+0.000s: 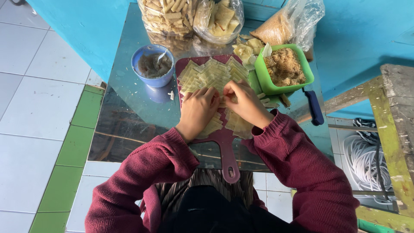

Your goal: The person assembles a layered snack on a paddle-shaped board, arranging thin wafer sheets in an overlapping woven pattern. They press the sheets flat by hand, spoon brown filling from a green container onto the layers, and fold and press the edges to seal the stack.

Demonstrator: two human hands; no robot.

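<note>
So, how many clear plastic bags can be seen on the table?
3, all along the far edge of the table: the left bag with stick-shaped pieces, the middle bag with folded pastries, the right bag with brown crumbs. More may be hidden beyond the frame.

Two hands, one board at 6 o'clock, one blue bowl at 10, one green tub at 2. Three bags at 12, one knife at 3. Wrappers are too many to count.
</note>
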